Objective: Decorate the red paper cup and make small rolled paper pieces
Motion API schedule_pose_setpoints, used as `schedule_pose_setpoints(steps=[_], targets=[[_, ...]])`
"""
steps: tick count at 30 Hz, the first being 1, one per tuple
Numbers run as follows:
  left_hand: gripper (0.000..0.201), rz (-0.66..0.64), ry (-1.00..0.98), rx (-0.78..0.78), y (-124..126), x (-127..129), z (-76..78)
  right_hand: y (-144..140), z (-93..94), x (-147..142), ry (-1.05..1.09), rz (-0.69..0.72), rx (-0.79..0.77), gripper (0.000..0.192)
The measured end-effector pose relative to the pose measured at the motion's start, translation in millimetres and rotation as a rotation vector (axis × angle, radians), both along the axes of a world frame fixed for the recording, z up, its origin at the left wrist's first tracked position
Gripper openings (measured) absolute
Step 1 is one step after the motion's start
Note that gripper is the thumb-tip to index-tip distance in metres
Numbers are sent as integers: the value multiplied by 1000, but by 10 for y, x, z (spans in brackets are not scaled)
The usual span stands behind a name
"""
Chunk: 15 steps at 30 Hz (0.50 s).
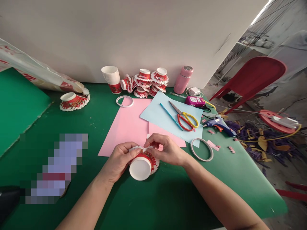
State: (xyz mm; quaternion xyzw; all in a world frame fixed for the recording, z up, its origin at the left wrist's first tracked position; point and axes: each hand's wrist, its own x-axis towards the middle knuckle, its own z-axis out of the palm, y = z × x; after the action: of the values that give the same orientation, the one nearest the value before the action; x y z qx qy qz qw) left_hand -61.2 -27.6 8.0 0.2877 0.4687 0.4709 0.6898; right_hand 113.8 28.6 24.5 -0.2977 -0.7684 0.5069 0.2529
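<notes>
The left hand (120,159) is gripping the fringed red paper cup (140,168), tilted over the green tabletop (144,204); the right hand (169,150) is pinching its fringe (155,166), fingers hiding the exact contact.

No txt or no. is being readable in this view. On the plastic wrap (40,73), L side, red marks are showing, but blur is hiding their letters. On the R side, the magenta box (194,101) is carrying white print, approx. too small for reading. The blue glue gun (223,126) is bearing a whitish sticker, also illegible.
</notes>
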Motion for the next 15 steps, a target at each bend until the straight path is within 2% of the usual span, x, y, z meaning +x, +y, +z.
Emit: schedule_pose_setpoints(steps=[3,6,9,15], targets=[[20,27,19,12,-1,-6,-17,28,-30,8,104,-18,-135,12],[21,59,17,9,-1,-6,-11,75,-70,14,255,-152,-286,17],[22,79,10,11,-1,0,11,105,-79,18,269,-244,-375,21],[22,83,55,19,-9,5,26,47,-45,-9,184,-133,-514,33]])
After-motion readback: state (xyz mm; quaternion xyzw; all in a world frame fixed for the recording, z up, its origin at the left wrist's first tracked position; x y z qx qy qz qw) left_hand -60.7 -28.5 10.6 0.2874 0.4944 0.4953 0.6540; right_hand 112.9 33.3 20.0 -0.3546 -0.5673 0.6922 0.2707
